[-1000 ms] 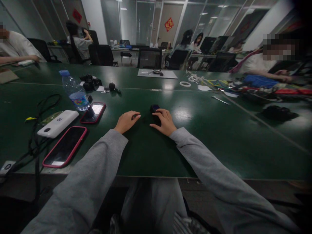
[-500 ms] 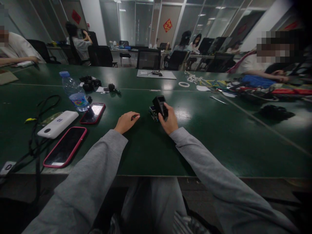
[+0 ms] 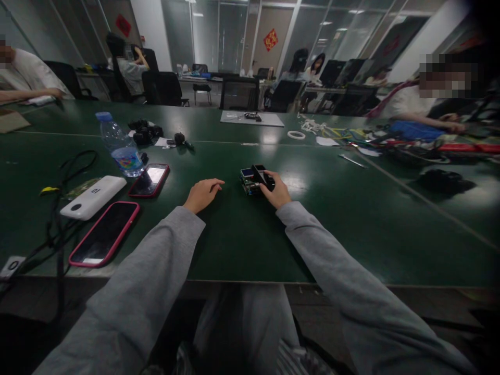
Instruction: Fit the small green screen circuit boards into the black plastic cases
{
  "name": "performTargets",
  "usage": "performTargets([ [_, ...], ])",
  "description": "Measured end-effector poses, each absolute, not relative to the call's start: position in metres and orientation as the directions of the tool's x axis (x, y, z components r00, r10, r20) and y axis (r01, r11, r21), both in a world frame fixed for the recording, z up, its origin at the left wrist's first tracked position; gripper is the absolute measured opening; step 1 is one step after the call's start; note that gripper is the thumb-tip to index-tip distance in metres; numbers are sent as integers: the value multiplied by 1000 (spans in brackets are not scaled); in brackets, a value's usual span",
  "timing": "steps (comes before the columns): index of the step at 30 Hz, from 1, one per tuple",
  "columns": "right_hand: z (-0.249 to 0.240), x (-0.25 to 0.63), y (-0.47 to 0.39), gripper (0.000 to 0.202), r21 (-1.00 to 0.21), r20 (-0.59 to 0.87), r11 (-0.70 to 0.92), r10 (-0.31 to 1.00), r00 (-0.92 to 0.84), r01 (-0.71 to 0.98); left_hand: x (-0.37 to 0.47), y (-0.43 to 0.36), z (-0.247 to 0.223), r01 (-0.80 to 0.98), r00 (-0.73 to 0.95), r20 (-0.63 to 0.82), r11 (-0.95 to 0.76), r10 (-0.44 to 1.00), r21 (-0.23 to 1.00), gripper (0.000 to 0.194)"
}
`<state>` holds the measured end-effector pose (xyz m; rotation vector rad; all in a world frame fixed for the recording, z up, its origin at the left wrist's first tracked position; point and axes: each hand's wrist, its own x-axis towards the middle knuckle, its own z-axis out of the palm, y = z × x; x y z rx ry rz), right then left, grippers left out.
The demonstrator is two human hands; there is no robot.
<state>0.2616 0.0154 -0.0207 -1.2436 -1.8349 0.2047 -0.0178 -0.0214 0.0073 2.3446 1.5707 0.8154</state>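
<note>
My right hand grips a black plastic case between thumb and fingers, low over the green table. Directly left of the case, and partly behind it, sits a small circuit board with a little screen on top. Whether the case touches the board cannot be made out. My left hand rests on the table to the left of the board, its fingers loosely curled and apart from the thumb, holding nothing.
To the left are a water bottle, a white power bank, two red-edged phones and black cables. A white ring, a pen-like tool and a cable pile lie beyond on the right. People sit around.
My right hand has come down and slightly right with the black case, which now sits lower and flatter beside the board. More of the board and its screen shows. My left hand has stayed put.
</note>
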Motion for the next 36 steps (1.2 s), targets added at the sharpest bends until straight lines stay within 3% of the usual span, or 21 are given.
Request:
performTargets([
  [8, -7, 244, -4, 49, -531, 507, 667, 744, -435, 523, -17, -19, 5, 793, 264, 338, -402, 904, 457, 28],
  [17, -14, 247, 4, 40, -479, 582, 665, 729, -360, 573, -17, -15, 0, 758, 268, 335, -412, 903, 505, 29],
  [27, -10, 237, -9, 51, -457, 556, 735, 676, -484, 501, -16, -14, -1, 740, 247, 319, -391, 915, 548, 39],
  [36, -7, 237, -12, 52, -490, 517, 712, 702, -491, 502, -16, -6, -10, 653, 169, 241, -292, 956, 699, 43],
])
